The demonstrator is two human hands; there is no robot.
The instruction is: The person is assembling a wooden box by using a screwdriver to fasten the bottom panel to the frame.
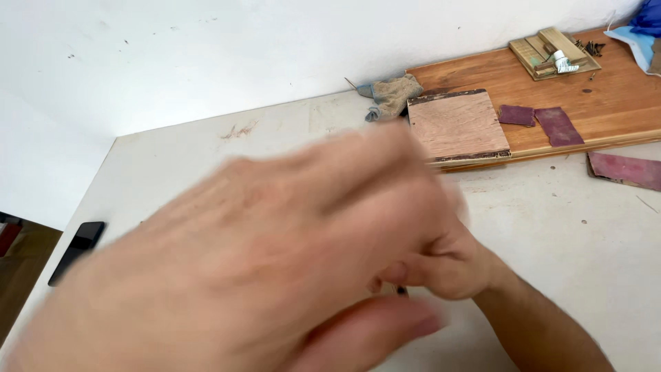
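My left hand (268, 262) is close to the camera and blurred by motion. It fills the middle of the view, with fingers stretched to the right and the thumb low. Whatever lies under it is hidden. Just behind it, my right hand (447, 265) rests on the white table (585, 262) with its fingers pinched shut on a small dark object (400, 291). Only the tip of that object shows, so I cannot tell what it is.
A square wooden board (458, 125) lies on a long brown plank (606, 96) at the back right. Reddish sandpaper pieces (559, 126) and a grey rag (391, 95) are near it. A small wooden tray with screws (554, 52) is further back. A black phone (77, 251) sits at the table's left edge.
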